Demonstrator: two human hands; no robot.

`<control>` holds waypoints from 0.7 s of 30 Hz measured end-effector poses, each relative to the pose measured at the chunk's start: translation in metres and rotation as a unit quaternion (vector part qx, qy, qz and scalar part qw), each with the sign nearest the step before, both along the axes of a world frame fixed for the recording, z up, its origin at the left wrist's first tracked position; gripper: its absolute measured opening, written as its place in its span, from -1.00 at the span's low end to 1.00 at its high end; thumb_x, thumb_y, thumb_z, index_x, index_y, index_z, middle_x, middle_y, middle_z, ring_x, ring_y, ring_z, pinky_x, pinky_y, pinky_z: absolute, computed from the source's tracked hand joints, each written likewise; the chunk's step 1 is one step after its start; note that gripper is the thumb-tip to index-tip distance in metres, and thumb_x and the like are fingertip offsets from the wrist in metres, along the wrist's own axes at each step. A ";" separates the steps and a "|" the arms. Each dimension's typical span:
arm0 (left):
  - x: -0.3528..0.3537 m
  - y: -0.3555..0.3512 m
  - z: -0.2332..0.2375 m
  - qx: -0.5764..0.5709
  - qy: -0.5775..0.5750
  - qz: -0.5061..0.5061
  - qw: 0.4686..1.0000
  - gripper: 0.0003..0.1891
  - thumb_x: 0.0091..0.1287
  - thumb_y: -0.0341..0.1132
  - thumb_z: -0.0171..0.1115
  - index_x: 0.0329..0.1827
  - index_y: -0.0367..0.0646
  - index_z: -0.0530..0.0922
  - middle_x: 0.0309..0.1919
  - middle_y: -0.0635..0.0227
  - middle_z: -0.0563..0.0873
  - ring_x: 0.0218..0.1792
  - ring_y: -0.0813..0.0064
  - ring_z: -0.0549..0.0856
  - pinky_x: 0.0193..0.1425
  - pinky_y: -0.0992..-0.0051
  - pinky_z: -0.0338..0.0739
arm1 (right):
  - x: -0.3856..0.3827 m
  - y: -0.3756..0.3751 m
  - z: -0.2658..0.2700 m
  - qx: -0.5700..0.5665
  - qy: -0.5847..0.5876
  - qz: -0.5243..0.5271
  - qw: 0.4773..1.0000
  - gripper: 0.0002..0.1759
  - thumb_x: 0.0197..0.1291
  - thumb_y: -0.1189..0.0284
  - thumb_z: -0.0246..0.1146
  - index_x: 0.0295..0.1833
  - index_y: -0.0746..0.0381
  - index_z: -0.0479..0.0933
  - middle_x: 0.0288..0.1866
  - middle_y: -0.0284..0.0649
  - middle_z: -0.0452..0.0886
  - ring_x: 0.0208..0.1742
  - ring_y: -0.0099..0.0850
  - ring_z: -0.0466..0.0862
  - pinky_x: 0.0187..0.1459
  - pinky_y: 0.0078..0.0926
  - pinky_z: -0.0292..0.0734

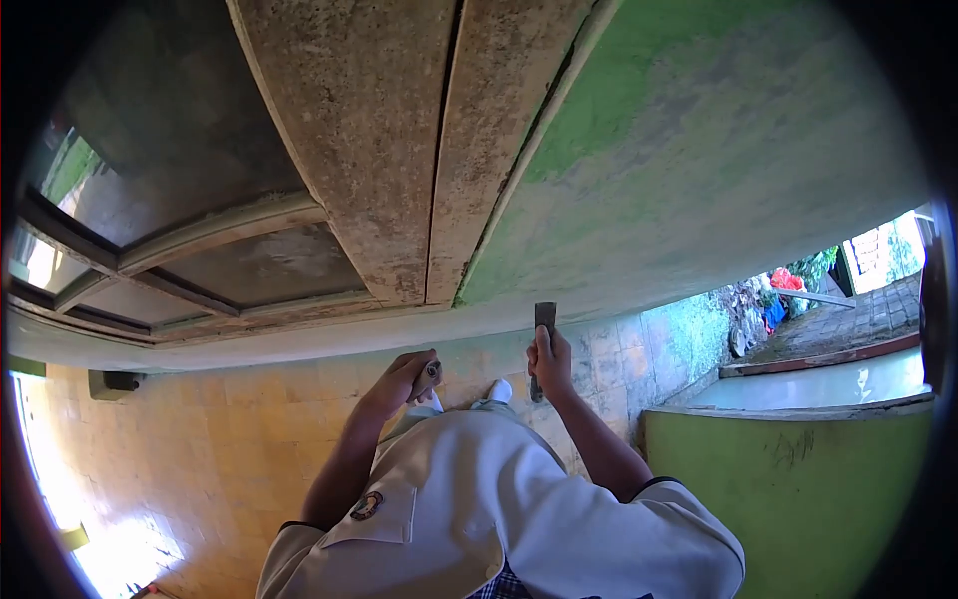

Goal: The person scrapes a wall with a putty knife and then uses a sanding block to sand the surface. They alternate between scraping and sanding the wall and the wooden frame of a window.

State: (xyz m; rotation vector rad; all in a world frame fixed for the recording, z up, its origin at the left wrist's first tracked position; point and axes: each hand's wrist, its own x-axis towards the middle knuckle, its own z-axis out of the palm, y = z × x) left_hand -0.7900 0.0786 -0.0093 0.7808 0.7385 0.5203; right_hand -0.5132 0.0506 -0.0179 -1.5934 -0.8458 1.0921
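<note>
My right hand (552,361) is closed around a scraper (545,315) with a flat, dark, straight-ended blade pointing up. The lower end of its handle shows below my fist. My left hand (403,375) is closed on a short brownish tool handle (431,370) with a round end facing me; the rest of it is hidden, so its kind cannot be told. Both hands are held apart in front of my body, below the green wall (679,190). Neither tool visibly touches the wall.
A worn wooden window frame (369,130) with dark glass panes (269,262) fills the upper left. Yellowish floor tiles (249,429) lie below. At right stand a low green wall (788,479) and a pale ledge (828,384), with red and blue items (785,280) beyond.
</note>
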 end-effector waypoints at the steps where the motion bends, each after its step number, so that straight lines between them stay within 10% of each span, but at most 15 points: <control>1: 0.000 0.002 -0.002 0.001 -0.001 -0.001 1.000 -0.58 0.47 -0.06 -0.12 -0.44 -0.15 0.51 -0.66 0.45 0.49 -0.66 0.64 0.48 -0.56 0.60 0.37 | 0.004 0.009 0.002 0.015 -0.016 -0.003 1.000 -0.58 0.40 0.12 0.02 -0.44 0.18 0.29 -0.70 -0.37 0.31 -0.77 -0.62 0.28 -0.70 -0.60 0.21; 21: 0.003 -0.004 -0.004 -0.015 0.022 -0.013 1.000 -0.55 0.49 -0.06 -0.14 -0.46 -0.18 0.50 -0.71 0.47 0.40 -0.68 0.62 0.41 -0.55 0.57 0.38 | -0.002 0.005 0.013 0.027 -0.006 -0.031 0.999 -0.61 0.41 0.13 0.02 -0.42 0.15 0.30 -0.69 -0.40 0.31 -0.78 -0.62 0.26 -0.73 -0.62 0.17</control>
